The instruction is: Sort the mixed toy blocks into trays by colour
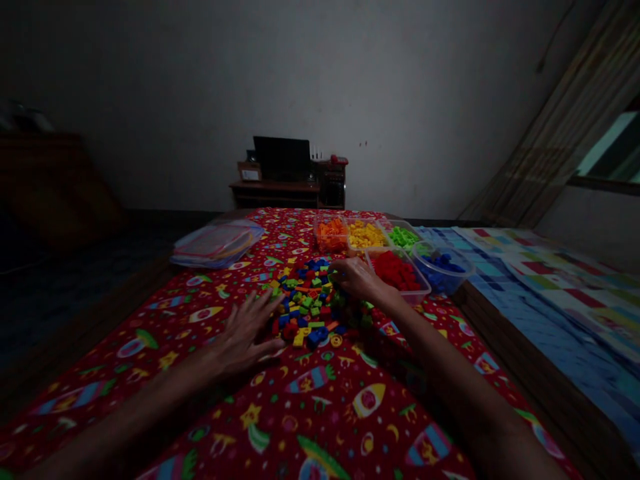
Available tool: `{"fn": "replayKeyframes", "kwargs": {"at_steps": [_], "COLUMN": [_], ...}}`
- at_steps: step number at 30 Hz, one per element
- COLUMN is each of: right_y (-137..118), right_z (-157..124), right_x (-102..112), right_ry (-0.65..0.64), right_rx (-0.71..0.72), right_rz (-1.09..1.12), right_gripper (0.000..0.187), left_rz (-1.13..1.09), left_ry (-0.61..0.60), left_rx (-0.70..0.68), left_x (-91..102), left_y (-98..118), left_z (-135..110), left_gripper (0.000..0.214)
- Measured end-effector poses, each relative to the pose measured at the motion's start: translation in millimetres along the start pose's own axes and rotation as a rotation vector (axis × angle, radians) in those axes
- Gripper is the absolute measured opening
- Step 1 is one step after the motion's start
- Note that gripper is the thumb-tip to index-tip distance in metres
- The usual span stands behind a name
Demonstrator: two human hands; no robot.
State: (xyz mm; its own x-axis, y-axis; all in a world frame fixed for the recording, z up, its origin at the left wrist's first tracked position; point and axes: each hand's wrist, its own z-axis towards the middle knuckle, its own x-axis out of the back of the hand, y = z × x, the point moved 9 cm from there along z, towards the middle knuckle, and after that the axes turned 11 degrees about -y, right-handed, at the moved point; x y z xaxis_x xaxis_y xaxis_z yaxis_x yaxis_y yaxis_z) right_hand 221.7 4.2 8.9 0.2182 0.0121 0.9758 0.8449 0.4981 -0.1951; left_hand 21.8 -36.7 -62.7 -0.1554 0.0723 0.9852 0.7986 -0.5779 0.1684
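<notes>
A loose pile of small toy building blocks (315, 303) in blue, green, yellow, red and orange lies on the red patterned cloth (320, 413). My left hand (250, 330) rests flat at the pile's left edge, fingers spread and holding nothing. Over the upper right of the pile, my right hand (359, 277) reaches down with bent fingers drawn together. Its fingertips are partly hidden, so anything in them cannot be made out. Just right of that hand stands a clear tub of red blocks (397, 272).
Behind the red tub are clear containers of orange blocks (331, 233), yellow blocks (367, 235) and green blocks (403, 237). A round tub of blue blocks (443, 263) stands at the right. Stacked clear lids (217, 245) lie at the left. A desk with a monitor (283, 159) is beyond.
</notes>
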Motion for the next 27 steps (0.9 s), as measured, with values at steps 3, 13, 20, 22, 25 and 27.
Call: {"fn": "replayKeyframes", "kwargs": {"at_steps": [3, 13, 20, 22, 25, 27], "right_y": [-3, -4, -2, -8, -18, -22], "right_z": [0, -7, -18, -21, -24, -26], "right_x": [-10, -14, -4, -10, -19, -23], "right_ry": [-0.044, -0.026, -0.212, -0.280, -0.346, -0.359], "right_rx": [0.013, 0.080, -0.027, -0.031, -0.070, -0.110], "right_rz": [0.012, 0.068, -0.109, -0.144, -0.235, -0.299], "right_gripper": [0.022, 0.027, 0.023, 0.020, 0.025, 0.029], "left_rz": [0.032, -0.066, -0.185, -0.227, -0.249, -0.235], "left_ry": [0.018, 0.123, 0.183, 0.197, 0.195, 0.174], "left_rx": [-0.050, -0.105, -0.080, -0.159, -0.243, -0.263], "left_x": [-16.9, -5.8, 23.5, 34.2, 41.7, 38.8], "left_y": [14, 55, 46, 44, 41, 40], "left_z": [-9, 54, 92, 94, 89, 86], "left_gripper": [0.073, 0.061, 0.033, 0.026, 0.021, 0.021]}}
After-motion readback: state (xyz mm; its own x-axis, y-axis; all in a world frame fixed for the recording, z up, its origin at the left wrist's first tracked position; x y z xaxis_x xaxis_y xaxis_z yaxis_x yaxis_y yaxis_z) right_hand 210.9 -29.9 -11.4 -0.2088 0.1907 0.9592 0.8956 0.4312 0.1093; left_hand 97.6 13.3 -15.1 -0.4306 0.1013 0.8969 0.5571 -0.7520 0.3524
